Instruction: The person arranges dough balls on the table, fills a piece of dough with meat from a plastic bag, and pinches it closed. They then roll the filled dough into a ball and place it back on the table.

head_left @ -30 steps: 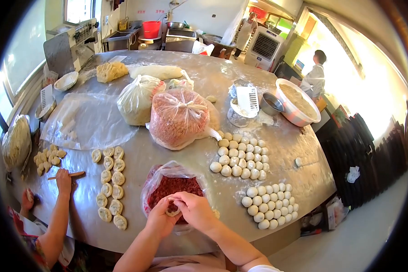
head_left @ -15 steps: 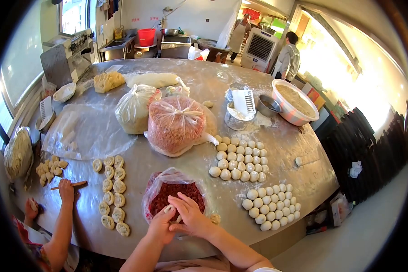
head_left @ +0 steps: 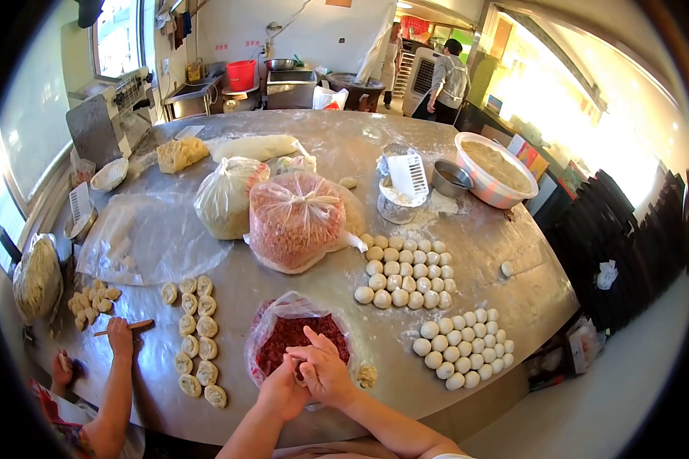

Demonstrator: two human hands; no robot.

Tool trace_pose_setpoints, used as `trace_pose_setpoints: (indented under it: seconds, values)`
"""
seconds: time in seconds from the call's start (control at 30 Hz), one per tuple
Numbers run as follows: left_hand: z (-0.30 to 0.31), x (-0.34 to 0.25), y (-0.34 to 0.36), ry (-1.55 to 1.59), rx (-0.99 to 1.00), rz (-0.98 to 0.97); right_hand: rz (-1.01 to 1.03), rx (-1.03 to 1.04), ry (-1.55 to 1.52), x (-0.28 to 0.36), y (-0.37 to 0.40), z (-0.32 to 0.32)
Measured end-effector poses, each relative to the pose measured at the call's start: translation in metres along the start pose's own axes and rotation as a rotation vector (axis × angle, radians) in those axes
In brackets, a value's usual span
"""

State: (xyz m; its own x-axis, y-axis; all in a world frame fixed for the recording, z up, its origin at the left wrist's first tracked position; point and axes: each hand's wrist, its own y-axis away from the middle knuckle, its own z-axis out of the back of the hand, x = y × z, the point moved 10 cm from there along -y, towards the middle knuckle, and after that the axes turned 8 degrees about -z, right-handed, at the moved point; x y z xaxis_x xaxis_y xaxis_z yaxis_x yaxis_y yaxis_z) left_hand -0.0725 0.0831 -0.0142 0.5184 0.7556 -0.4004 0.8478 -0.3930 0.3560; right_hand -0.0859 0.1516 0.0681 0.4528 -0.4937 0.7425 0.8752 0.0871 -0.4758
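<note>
Both my hands are cupped together above the front of an open plastic bag of dark red filling. My left hand is curled underneath, its fingertips meeting the other hand. Over it bends my right hand, one finger pointing upward. Whatever lies between the palms is hidden. Beside the bag, close to my right wrist, is a small lump of dough. To the left, swirled dough pieces lie in two columns. Smooth white dough balls stand in rows at the right, with another group behind.
At left, another person's hand holds a rolling pin near small dough pieces. Tied bags, one of pinkish filling, stand mid-table. A flour basin and metal pot are at back right. Another person stands beyond.
My hands have shifted slightly right and down in view, and the right fingers have bent closer over the left. The person in the background has moved left. The view has tilted slightly.
</note>
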Motion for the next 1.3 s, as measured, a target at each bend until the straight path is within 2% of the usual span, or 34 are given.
trace_pose_setpoints:
  seconds: [0.13, 0.23, 0.33, 0.43, 0.53, 0.57, 0.7, 0.8, 0.9, 1.0, 1.1, 1.2, 1.23, 1.3]
  values:
    - [0.0, -0.005, -0.004, -0.203, -0.002, -0.128, 0.012, -0.133, 0.114, 0.015, 0.002, 0.008]
    - [0.014, -0.001, -0.011, -0.213, 0.065, -0.151, 0.013, -0.235, 0.179, 0.024, 0.006, 0.009]
    - [0.016, -0.005, -0.01, -0.315, 0.012, -0.185, -0.016, -0.226, 0.083, 0.018, 0.002, 0.007]
    - [-0.022, -0.016, -0.002, -0.111, 0.127, -0.225, -0.288, -0.248, -0.248, -0.018, -0.003, 0.006]
    - [-0.026, -0.018, -0.005, -0.14, 0.144, -0.298, -0.317, -0.228, -0.501, -0.028, -0.01, -0.003]
    - [-0.031, -0.025, -0.005, -0.194, 0.202, -0.398, -0.299, -0.177, -0.512, -0.031, -0.008, -0.013]
    - [-0.013, -0.023, -0.003, -0.187, 0.037, -0.271, -0.209, -0.089, -0.254, -0.006, -0.008, 0.001]
    - [-0.011, -0.013, -0.001, -0.047, -0.024, -0.167, -0.106, -0.003, -0.037, 0.002, -0.011, 0.0]
    - [0.003, -0.011, -0.011, -0.157, 0.06, -0.249, 0.006, -0.073, 0.034, 0.004, -0.005, -0.004]
    - [0.007, -0.012, -0.011, -0.144, 0.092, -0.242, 0.032, -0.166, 0.064, 0.017, -0.004, 0.0]
    - [0.008, -0.014, -0.005, -0.261, -0.057, -0.259, -0.064, -0.206, -0.058, 0.005, -0.003, 0.001]
    - [-0.045, -0.028, 0.006, -0.116, 0.078, -0.415, -0.431, -0.234, -0.539, -0.036, -0.009, 0.002]
    - [-0.037, -0.03, 0.007, -0.188, 0.014, -0.464, -0.482, -0.193, -0.667, -0.043, -0.009, -0.002]
    - [-0.03, -0.037, 0.005, -0.558, 0.063, -0.587, -0.543, -0.211, -0.817, -0.044, -0.006, -0.009]
